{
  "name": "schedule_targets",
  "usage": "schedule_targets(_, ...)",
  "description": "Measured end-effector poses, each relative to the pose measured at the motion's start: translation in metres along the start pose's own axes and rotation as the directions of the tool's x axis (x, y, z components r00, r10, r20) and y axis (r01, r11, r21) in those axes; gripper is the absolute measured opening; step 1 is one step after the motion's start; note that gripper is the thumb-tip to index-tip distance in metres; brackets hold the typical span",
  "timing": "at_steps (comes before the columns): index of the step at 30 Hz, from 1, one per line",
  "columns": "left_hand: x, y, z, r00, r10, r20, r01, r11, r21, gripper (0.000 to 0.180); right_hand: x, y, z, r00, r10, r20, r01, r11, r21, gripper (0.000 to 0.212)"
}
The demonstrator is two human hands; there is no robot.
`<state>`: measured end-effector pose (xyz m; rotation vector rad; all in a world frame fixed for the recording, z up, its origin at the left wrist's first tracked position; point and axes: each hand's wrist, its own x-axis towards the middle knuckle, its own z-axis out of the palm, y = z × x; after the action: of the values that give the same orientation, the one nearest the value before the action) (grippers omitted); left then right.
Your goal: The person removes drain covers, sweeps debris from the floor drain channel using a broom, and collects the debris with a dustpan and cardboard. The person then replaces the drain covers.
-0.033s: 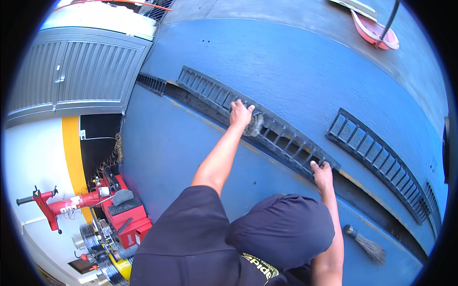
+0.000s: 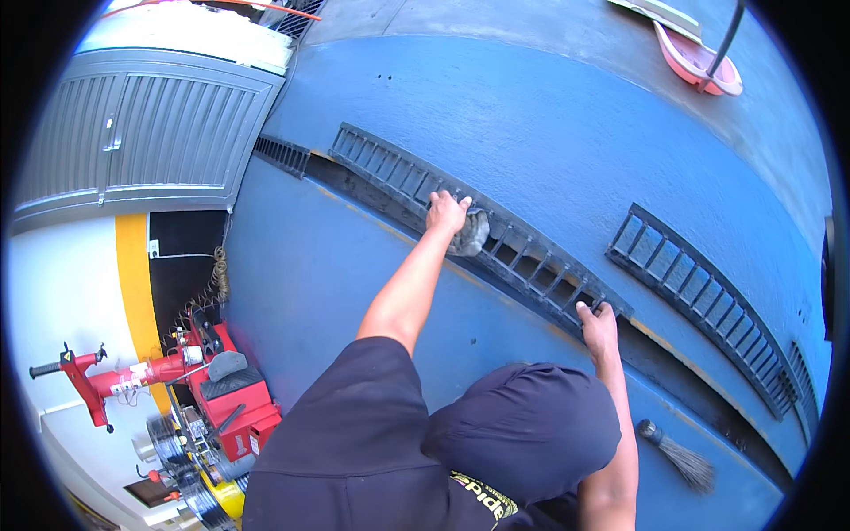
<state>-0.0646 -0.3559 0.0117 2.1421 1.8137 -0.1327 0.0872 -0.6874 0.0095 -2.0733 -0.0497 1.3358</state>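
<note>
A long black drain grate lies slantwise over a narrow open channel in the blue floor, its bars running crosswise. At the grate's middle, my left hand is closed on a crumpled grey rag, its fingers over the bars. The rag hangs against the grate's near side. My right hand grips the grate's right end, thumb and fingers bent round the bar there. How far the fingertips reach under the grate is hidden.
A second grate lies on the floor to the right. A short brush rests near the channel. Red machinery stands at the left, below a grey metal gate. A pink tub is at the far right.
The rag under my left hand has shifted slightly and shows a little more of itself. My left hand has barely moved; the grate and my right hand stay in place.
</note>
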Motion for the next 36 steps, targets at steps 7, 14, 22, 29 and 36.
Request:
schedule_targets(7, 0.022, -0.046, 0.009, 0.975, 0.097, 0.201, -0.088, 0.995, -0.052, 0.059, -0.009, 0.015, 0.000, 0.994, -0.080, 0.075, 0.080, 0.997, 0.007, 0.062)
schedule_targets(14, 0.042, -0.102, -0.013, 0.970, 0.156, 0.185, -0.119, 0.973, -0.197, 0.050, -0.015, -0.003, 0.019, 0.942, -0.253, 0.222, 0.241, 0.967, 0.079, 0.074)
schedule_targets(22, 0.072, -0.141, -0.041, 0.987, -0.023, 0.156, 0.050, 0.984, -0.172, 0.066, -0.015, -0.038, 0.060, 0.882, -0.228, 0.412, 0.197, 0.973, 0.118, 0.059)
schedule_targets(29, 0.080, -0.167, -0.042, 0.985, -0.044, 0.165, 0.062, 0.992, -0.110, 0.065, -0.002, -0.046, 0.075, 0.857, -0.213, 0.470, 0.169, 0.976, 0.133, 0.070)
schedule_targets(36, 0.079, -0.159, -0.027, 0.982, -0.078, 0.174, 0.106, 0.981, -0.162, 0.061, -0.005, -0.040, 0.080, 0.871, -0.126, 0.474, 0.071, 0.989, 0.132, 0.074)
